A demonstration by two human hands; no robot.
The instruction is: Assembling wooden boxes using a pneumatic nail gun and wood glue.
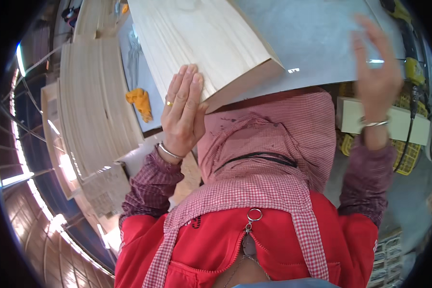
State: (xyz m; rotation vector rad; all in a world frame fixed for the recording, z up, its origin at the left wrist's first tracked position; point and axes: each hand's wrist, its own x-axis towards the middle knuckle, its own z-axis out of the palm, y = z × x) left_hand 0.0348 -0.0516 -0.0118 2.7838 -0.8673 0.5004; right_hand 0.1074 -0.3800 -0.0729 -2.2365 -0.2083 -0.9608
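A pale wooden box or block (pixel 204 41) with light grain lies on the grey worktable (pixel 317 38), its near end close to the table's front edge. My left hand (pixel 185 98) rests on its near left corner, fingers stretched flat along the top and thumb by the end face. My right hand (pixel 379 62) is raised over the right side of the table, apart from the box. It is smeared by motion, though its fingers look spread and nothing shows in them.
An orange cloth (pixel 139 103) lies on the table left of the box. Stacked wooden boards (pixel 96 96) stand further left. At the right are a yellow-and-black tool (pixel 414 72) with a cable, a yellow crate (pixel 405 158) and a pale board (pixel 408 126) on it.
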